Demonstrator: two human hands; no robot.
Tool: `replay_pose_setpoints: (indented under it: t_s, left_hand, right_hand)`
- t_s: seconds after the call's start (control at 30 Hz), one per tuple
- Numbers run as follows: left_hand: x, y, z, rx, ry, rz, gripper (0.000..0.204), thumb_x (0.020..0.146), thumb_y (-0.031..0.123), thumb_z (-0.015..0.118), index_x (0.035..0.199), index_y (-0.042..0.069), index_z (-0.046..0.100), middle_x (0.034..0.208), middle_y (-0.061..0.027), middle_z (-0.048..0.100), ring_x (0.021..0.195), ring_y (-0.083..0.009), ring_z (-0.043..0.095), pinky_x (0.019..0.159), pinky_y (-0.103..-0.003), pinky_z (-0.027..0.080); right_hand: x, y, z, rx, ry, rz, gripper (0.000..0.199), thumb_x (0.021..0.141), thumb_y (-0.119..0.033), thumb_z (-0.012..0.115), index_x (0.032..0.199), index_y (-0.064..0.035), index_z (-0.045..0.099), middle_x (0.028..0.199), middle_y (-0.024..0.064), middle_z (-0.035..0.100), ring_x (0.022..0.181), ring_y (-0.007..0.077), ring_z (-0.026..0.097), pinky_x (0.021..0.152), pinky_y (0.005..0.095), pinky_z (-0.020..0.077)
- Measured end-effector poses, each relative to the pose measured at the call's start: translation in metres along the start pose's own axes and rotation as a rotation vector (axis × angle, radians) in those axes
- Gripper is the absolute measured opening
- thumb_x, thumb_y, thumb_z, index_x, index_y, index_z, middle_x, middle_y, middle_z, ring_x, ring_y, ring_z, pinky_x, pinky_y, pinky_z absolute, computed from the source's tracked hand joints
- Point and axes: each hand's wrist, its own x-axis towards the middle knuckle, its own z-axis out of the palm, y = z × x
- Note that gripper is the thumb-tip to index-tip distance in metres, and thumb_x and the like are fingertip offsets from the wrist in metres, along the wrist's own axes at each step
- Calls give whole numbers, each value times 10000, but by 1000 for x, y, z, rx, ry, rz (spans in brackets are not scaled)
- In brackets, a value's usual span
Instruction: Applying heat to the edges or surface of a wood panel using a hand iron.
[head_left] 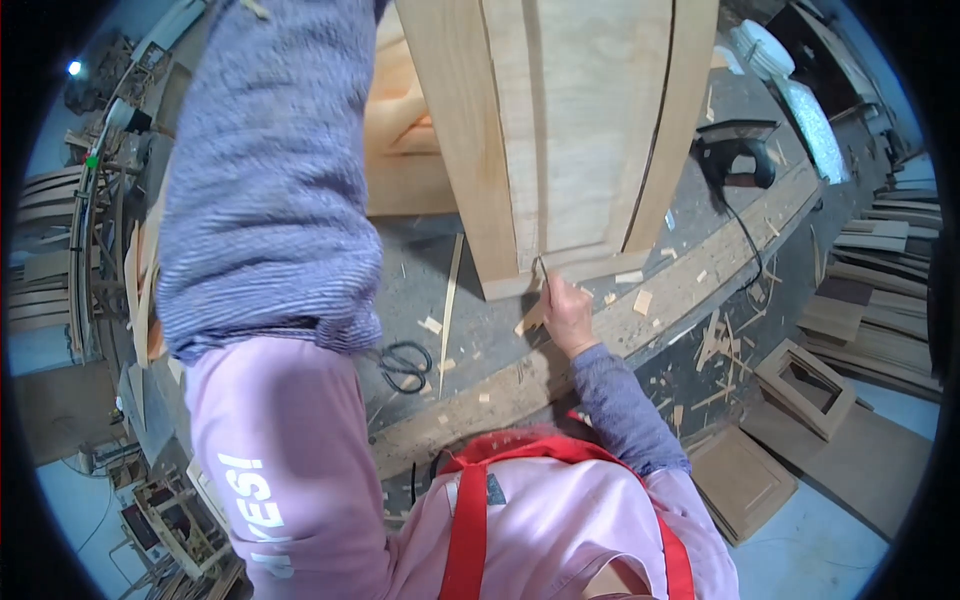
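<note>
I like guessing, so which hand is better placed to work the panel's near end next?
Probably the right hand: it's at the near end of the wooden panel, holding a thin tool. The left hand is out of view; its sleeve leaves the picture's top.

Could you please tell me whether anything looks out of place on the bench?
Yes: loose wood scraps lie scattered over the bench, some close to the right hand and framed wooden panel, making the surface look untidy.

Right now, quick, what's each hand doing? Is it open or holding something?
Left hand: can't tell, it's out of the picture; only its sleeve shows.
Right hand: closed, holding a thin tool at the wooden panel.
</note>
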Motion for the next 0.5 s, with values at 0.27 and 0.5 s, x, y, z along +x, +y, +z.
replay_pose_setpoints:
  t_s: [0.27, 0.5]
  left_hand:
    - [-24, 14, -15, -93, 28, -18, 587, 1021, 496, 331, 1013, 51, 714, 1039, -225, 698, 1013, -412, 650, 890, -514, 500]
    - [-31, 27, -44, -118, 82, -42, 599, 1006, 527, 351, 990, 61, 728, 1015, -225, 702, 999, -409, 657, 885, -514, 502]
  right_hand:
    - [-10, 3, -5, -11, -10, -12, 106, 860, -33, 629, 927, -45, 548, 609, 148, 563, 575, 347, 605, 523, 473, 449]
    - [-33, -17, -27, 8, -71, 43, 132, 858, -64, 632, 949, -43, 540, 640, 167, 587, 597, 374, 615, 540, 487, 467]
